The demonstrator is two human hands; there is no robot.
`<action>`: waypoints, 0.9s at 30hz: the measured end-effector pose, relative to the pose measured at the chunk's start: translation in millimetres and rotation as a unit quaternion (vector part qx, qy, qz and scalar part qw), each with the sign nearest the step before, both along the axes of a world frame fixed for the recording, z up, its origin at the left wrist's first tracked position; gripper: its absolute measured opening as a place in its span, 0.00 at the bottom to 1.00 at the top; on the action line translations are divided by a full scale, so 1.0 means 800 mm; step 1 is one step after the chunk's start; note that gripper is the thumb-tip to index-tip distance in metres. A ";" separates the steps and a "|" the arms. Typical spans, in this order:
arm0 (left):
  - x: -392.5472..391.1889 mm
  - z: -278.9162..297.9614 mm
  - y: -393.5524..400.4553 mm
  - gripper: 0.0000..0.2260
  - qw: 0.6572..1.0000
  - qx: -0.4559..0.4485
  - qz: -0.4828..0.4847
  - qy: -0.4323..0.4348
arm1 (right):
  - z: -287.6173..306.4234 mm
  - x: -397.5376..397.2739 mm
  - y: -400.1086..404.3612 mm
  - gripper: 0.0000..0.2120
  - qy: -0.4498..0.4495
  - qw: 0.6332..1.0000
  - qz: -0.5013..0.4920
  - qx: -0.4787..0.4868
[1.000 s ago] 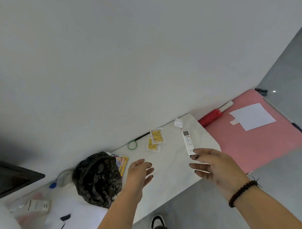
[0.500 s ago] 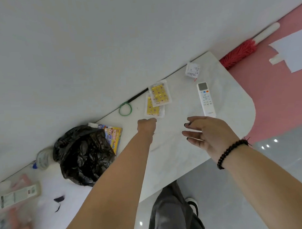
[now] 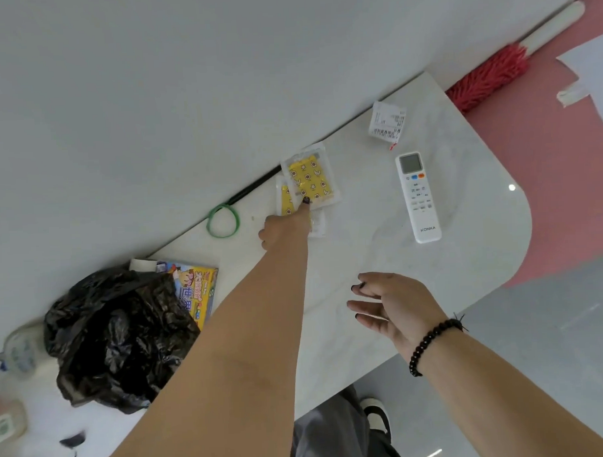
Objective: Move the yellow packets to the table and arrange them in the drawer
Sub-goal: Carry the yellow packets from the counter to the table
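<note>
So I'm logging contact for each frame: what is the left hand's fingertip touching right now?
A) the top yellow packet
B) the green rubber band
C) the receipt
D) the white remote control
A: the left hand reaches out with one fingertip on the lower edge of the top yellow packet, well apart from the remote control, green rubber band and receipt.

A white marble table [image 3: 380, 259] is seen from above, set against a pale wall. Two yellow packets [image 3: 310, 182] in clear wrapping lie overlapped near the wall. The left hand [image 3: 284, 225] is stretched out, one dark-nailed fingertip touching the upper packet's near edge. The right hand [image 3: 395, 302], a beaded bracelet [image 3: 430, 343] at its wrist, is held relaxed above the table. A white remote [image 3: 418, 196], a receipt [image 3: 387, 122], a green band [image 3: 223, 220] and a black bag [image 3: 115, 334] lie around.
</note>
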State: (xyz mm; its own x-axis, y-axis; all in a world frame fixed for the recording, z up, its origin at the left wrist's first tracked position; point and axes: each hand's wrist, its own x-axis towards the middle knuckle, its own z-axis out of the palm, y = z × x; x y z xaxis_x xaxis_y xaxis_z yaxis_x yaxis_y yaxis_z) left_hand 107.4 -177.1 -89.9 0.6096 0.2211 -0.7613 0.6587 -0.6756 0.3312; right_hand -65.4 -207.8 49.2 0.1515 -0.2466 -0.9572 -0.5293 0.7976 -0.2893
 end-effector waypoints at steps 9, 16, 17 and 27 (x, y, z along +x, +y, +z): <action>-0.020 0.079 0.012 0.09 0.972 -0.201 0.115 -0.032 | 0.035 0.004 -0.016 0.09 0.002 1.000 0.008 -0.028; -0.076 0.282 0.049 0.04 0.888 -0.424 0.178 -0.016 | 0.135 0.007 -0.057 0.06 -0.059 0.992 0.032 -0.107; -0.088 0.309 0.053 0.05 0.881 -0.440 0.173 -0.019 | 0.155 0.006 -0.063 0.04 -0.080 0.989 0.035 -0.121; -0.264 0.502 0.091 0.10 0.863 -0.485 0.113 -0.082 | 0.330 -0.108 -0.059 0.08 -0.269 0.936 0.167 -0.155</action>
State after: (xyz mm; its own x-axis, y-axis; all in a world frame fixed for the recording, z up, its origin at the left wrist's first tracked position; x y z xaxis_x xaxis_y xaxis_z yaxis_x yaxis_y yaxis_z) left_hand -104.1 -104.7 311.8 0.7511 -0.3456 -0.5626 0.6281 0.1115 0.7701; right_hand -151.5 -255.3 313.6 0.7093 -0.3533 -0.6100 -0.4447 0.4471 -0.7761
